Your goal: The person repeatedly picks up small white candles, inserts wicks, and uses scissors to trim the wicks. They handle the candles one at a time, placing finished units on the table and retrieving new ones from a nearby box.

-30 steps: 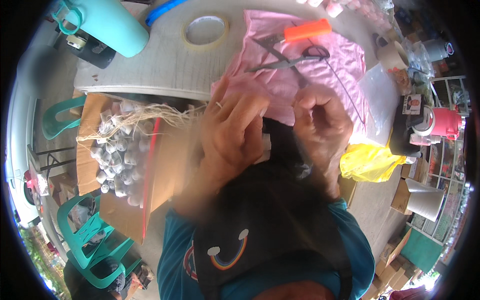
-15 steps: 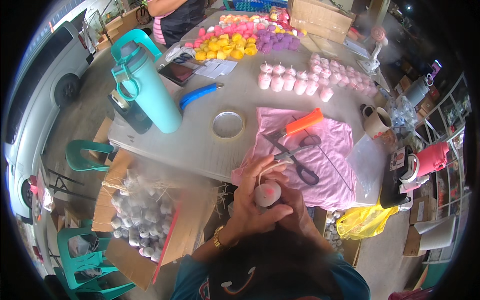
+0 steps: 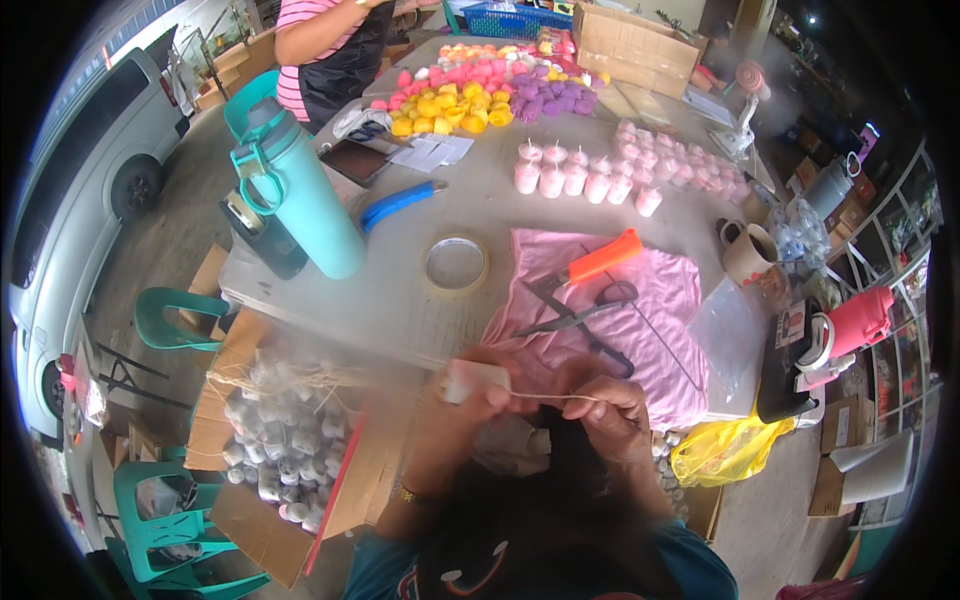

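My left hand (image 3: pixel 447 425) is closed around a small whitish candle (image 3: pixel 476 380) with a pink tint, tipped on its side. A thin pale wick (image 3: pixel 540 396) runs from the candle's right end to my right hand (image 3: pixel 612 418), which pinches its far end between thumb and fingers. Both hands are in front of the table's near edge. Just beyond them, a pink cloth (image 3: pixel 650 310) bears black scissors (image 3: pixel 590 330), an orange-handled cutter (image 3: pixel 605 256) and a thin dark rod (image 3: pixel 660 338).
Pink candles (image 3: pixel 596 187) stand in rows behind the cloth. A tape roll (image 3: pixel 456 290), blue tool (image 3: pixel 395 206) and turquoise bottle (image 3: pixel 310 200) are on the left. Below lies an open carton (image 3: pixel 385 440) of small wrapped pieces. Yellow, pink and purple pieces (image 3: pixel 450 108) are heaped far back; a person (image 3: pixel 335 50) stands there.
The candle has turned from facing up to lying sideways and moved left in my left hand. My right hand has moved right, drawing the wick out straight.
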### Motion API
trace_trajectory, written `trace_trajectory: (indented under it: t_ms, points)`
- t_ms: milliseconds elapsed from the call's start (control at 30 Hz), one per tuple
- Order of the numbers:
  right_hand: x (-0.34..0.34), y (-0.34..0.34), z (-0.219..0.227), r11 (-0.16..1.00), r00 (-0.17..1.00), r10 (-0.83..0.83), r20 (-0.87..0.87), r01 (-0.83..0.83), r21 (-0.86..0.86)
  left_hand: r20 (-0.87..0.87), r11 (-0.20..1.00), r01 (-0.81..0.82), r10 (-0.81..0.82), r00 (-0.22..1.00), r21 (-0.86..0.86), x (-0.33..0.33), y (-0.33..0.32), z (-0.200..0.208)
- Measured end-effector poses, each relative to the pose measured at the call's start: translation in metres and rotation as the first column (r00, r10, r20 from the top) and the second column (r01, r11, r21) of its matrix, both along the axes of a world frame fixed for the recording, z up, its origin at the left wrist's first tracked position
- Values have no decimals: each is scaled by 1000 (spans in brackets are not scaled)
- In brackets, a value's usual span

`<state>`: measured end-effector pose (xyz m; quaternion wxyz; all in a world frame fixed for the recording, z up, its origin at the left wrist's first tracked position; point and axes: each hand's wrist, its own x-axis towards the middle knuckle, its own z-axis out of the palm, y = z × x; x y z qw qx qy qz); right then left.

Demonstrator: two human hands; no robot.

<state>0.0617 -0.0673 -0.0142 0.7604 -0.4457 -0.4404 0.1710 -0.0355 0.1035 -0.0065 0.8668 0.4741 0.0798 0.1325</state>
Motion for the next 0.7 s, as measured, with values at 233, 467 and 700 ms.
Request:
trace_trajectory:
  t_ms: [233,467,700]
  points:
    - [-12,18,-14,861,841,364,-401,-140,489,129,919,172,-134,983,-355,10,-35,0]
    - [-9,8,-22,843,833,363,-417,-104,527,55,992,115,-118,991,60,5,-46,5]
    - [-15,5,-25,894,792,289,-538,-22,447,94,975,82,-103,990,207,5,-45,-8]
